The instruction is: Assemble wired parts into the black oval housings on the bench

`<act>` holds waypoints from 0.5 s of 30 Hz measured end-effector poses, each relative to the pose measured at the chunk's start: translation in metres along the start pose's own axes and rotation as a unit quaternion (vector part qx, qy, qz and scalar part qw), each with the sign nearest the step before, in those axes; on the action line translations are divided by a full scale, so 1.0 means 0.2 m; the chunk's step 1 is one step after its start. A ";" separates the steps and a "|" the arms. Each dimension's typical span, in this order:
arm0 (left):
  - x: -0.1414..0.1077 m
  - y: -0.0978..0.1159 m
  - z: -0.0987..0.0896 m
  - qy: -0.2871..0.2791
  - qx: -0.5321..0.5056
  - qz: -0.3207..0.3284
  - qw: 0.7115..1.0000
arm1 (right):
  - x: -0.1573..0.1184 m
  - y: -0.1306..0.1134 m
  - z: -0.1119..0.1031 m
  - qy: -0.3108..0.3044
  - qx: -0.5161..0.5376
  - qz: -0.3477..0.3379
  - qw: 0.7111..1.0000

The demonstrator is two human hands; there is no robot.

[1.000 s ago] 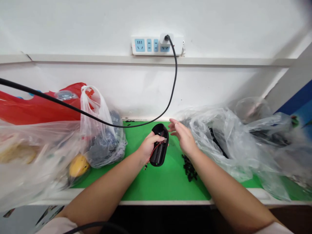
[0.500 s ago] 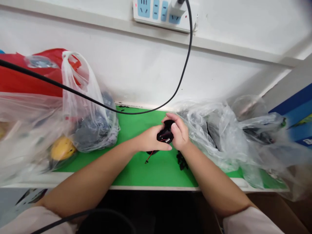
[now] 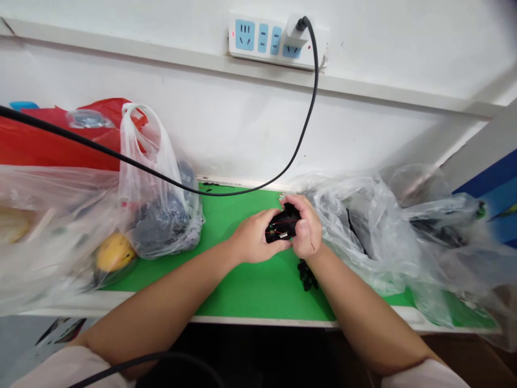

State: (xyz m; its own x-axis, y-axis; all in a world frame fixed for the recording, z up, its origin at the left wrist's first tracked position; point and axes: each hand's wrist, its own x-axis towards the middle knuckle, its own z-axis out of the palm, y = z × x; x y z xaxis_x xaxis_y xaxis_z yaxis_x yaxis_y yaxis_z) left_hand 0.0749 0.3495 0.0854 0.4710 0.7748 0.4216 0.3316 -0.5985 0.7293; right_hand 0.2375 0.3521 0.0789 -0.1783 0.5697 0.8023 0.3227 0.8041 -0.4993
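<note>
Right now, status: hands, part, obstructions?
Left hand, right hand: both on black plastic case with red wires. Clear plastic bag close beside right hand.

No words or numbers can be read anywhere here. The white power strip [image 3: 278, 42] on the far wall shows only blue socket faces with slot holes (no printing that can be made out). At the right edge, the blue board [image 3: 495, 199] carries a few small marks, too blurred and cut off to read. Between the hands [image 3: 283, 234], the black casing [image 3: 283, 223] has a tiny pale tag [image 3: 283, 235] on it, far too small to tell whether anything is printed there.
</note>
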 end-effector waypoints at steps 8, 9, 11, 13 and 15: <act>0.00 0.02 -0.01 -0.010 0.124 -0.006 0.992 | 0.02 0.00 -0.01 -0.009 0.003 -0.039 0.999; 0.00 0.02 -0.01 -0.013 0.136 -0.009 0.991 | 0.02 0.00 -0.01 -0.007 0.005 -0.042 0.999; 0.00 0.01 -0.01 -0.016 0.153 -0.013 0.988 | 0.02 0.00 0.00 -0.006 0.009 -0.044 0.999; 0.00 0.02 -0.01 -0.018 0.163 -0.012 0.986 | 0.02 0.00 0.00 -0.009 0.012 -0.047 0.999; 0.00 0.02 -0.02 -0.022 0.173 -0.015 0.985 | 0.02 0.00 0.00 -0.017 0.013 -0.051 0.998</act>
State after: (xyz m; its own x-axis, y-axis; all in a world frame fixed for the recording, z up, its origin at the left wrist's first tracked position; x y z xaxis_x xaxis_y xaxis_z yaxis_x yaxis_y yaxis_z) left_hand 0.0736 0.3473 0.0909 0.4883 0.7887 0.3735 0.6015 -0.6142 0.5108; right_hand 0.2365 0.3535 0.0819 -0.2408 0.4897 0.8380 0.2766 0.8622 -0.4244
